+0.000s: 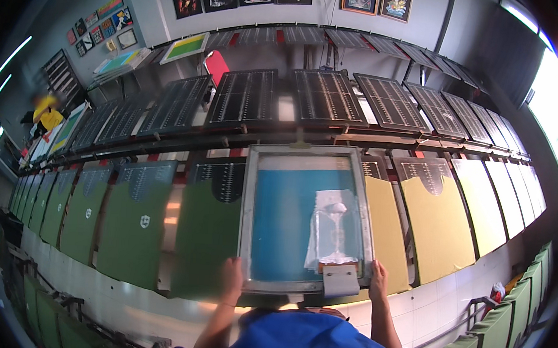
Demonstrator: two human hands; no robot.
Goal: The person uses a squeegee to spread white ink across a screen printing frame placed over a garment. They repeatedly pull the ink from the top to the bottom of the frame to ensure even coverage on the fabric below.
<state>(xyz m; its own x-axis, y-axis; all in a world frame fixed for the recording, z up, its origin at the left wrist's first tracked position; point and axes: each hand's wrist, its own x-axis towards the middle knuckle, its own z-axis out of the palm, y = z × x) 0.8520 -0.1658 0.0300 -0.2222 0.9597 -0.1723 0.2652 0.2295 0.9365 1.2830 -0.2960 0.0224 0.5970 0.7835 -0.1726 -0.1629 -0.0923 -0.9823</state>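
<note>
Between my two hands is a silkscreen frame with a metal rim and blue mesh. My left hand, slightly blurred, grips its lower left side. At the lower right side, my right hand is closed on the rim. A squeegee with a grey holder rests in the frame's near right part, overlapping the near rim. White ink is smeared over the mesh beyond it. Left of the frame, green fabric lies on a board, part of it hidden under the frame.
More green pieces line the row leftward, several with a small white emblem. Yellow pieces cover boards to the right. Bare dark boards fill the row behind. Green-covered boards stand behind my right side. A person in yellow is far left.
</note>
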